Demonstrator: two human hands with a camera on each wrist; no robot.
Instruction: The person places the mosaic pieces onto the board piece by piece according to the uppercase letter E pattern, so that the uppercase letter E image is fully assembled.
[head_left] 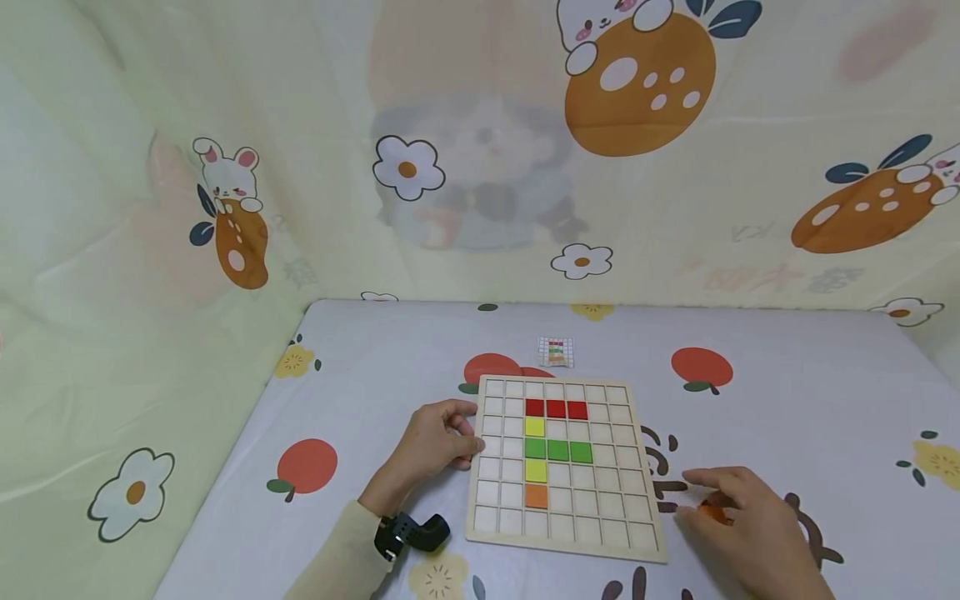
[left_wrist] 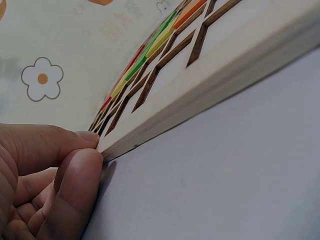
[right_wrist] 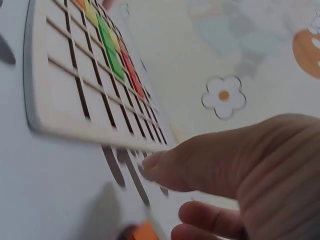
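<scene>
A light wooden grid board lies flat on the table with square tiles in some cells. Three red tiles form a row near its top; below stand a yellow tile, three green tiles, another yellow and an orange tile. My left hand holds the board's left edge with thumb and fingertips, seen close in the left wrist view. Off the board's right side, my right hand hovers with thumb and fingers spread. An orange piece shows under it, partly hidden, beside something dark.
A small pattern card with a coloured grid lies behind the board. A white cloth printed with fruit and flowers covers the table. Patterned curtains stand at the back and left. A black strap circles my left wrist.
</scene>
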